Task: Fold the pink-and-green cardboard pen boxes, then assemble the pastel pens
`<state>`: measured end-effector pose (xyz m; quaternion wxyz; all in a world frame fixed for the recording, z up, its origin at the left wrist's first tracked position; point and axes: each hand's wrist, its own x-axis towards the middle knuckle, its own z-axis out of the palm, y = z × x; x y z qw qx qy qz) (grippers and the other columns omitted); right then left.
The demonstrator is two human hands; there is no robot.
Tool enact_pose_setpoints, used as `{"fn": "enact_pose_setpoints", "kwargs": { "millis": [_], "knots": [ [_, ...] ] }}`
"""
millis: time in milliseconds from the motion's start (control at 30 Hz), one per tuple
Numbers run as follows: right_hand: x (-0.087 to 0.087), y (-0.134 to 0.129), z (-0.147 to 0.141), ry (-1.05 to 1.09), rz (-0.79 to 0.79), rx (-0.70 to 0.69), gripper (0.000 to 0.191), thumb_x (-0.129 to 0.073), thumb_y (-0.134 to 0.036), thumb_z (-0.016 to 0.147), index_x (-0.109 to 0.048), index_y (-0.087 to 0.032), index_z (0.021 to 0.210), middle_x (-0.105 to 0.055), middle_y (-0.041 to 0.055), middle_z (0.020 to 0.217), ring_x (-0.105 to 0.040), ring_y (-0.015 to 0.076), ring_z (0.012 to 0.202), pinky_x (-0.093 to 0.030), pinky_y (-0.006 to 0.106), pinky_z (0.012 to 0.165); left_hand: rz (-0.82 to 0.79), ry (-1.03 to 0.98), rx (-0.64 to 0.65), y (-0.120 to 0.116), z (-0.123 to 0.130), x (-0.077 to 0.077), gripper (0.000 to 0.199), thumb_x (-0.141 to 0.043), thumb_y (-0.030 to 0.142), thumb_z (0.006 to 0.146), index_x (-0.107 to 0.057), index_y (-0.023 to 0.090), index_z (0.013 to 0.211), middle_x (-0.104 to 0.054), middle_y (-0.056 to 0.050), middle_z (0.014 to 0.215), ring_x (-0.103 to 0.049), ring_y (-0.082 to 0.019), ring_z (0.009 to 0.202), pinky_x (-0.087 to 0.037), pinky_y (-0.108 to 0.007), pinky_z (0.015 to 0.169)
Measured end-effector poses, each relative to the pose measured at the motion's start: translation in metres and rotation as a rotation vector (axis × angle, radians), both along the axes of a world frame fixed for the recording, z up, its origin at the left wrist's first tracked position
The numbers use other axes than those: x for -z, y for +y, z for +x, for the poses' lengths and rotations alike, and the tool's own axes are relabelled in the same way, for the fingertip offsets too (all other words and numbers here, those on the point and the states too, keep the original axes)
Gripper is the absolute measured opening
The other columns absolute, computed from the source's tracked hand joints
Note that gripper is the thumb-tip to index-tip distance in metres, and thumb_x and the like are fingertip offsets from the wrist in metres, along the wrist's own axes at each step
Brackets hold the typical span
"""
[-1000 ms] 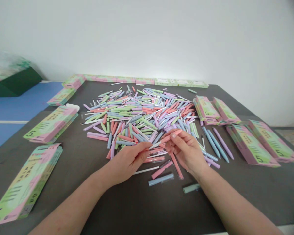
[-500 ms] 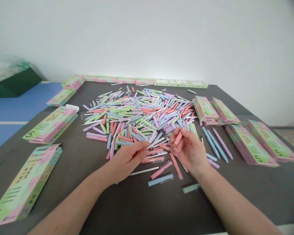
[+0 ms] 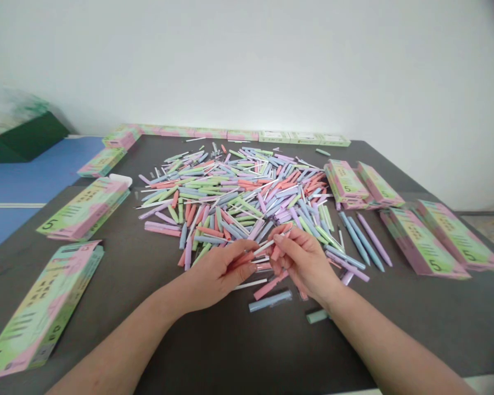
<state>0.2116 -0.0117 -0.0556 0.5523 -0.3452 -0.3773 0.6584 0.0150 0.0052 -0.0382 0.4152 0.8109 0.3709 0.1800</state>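
Right hand (image 3: pixel 303 264): narrow pinch on a slim pink pen barrel (image 3: pixel 276 251), wrist low, forearm (image 3: pixel 395 343) angled in from 4 o'clock. White pen tube (image 3: pixel 265 247) across the gap between the hands. Left hand (image 3: pixel 219 272): narrow too, at the tube's near end, hold hard to tell. Both parts likely light, stiff, smooth, quick to roll; mid-barrel the surest hold. Loose pastel pen pile (image 3: pixel 230 200) at 12 o'clock; blue pen in clear sleeve (image 3: pixel 270 301) at 6 o'clock; printed pen boxes (image 3: pixel 422 244) at 3 and 8 o'clock, on dark tabletop (image 3: pixel 197 340).
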Motion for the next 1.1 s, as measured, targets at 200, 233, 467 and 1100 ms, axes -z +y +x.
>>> {"fn": "enact_pose_setpoints", "kwargs": {
  "millis": [200,233,467,1100],
  "knots": [
    [-0.008,0.005,0.006,0.054,-0.022,0.123,0.018,-0.070,-0.027,0.079,-0.062,-0.016,0.068,-0.063,-0.0017,0.056,-0.052,0.0066,0.036,-0.040,0.016,0.034,-0.058,-0.002,0.004,-0.001,-0.003,-0.001,0.035,-0.049,0.034,0.092,-0.051,0.021,0.125,-0.062,0.000,0.091,-0.058,-0.014,0.078,-0.041,-0.024,0.069],
    [-0.009,0.006,0.007,0.059,-0.022,0.140,0.018,-0.069,-0.027,0.079,-0.061,-0.016,0.067,-0.063,-0.0015,0.055,-0.051,0.0066,0.036,-0.039,0.016,0.035,-0.058,-0.009,0.009,0.000,-0.004,-0.002,0.033,-0.049,0.033,0.092,-0.053,0.021,0.123,-0.063,-0.001,0.093,-0.058,-0.015,0.079,-0.041,-0.024,0.069],
    [-0.015,0.010,0.013,0.109,-0.037,0.202,0.022,-0.064,-0.024,0.080,-0.053,-0.017,0.063,-0.055,-0.0036,0.050,-0.048,0.0060,0.036,-0.035,0.015,0.035,-0.146,-0.122,0.019,-0.001,-0.005,-0.006,0.027,-0.052,0.032,0.092,-0.061,0.022,0.115,-0.055,0.002,0.077,-0.048,-0.010,0.065,-0.036,-0.020,0.058],
    [0.006,-0.016,-0.025,-0.122,-0.198,-0.268,0.023,-0.059,-0.040,0.087,-0.051,-0.019,0.080,-0.049,-0.0098,0.055,-0.035,0.0032,0.033,-0.048,0.018,0.031,-0.861,-1.142,-0.483,-0.005,0.032,0.009,0.005,-0.048,0.024,0.095,-0.051,0.021,0.095,-0.061,0.000,0.076,-0.060,-0.012,0.060,-0.049,-0.020,0.048]
  ]
}}
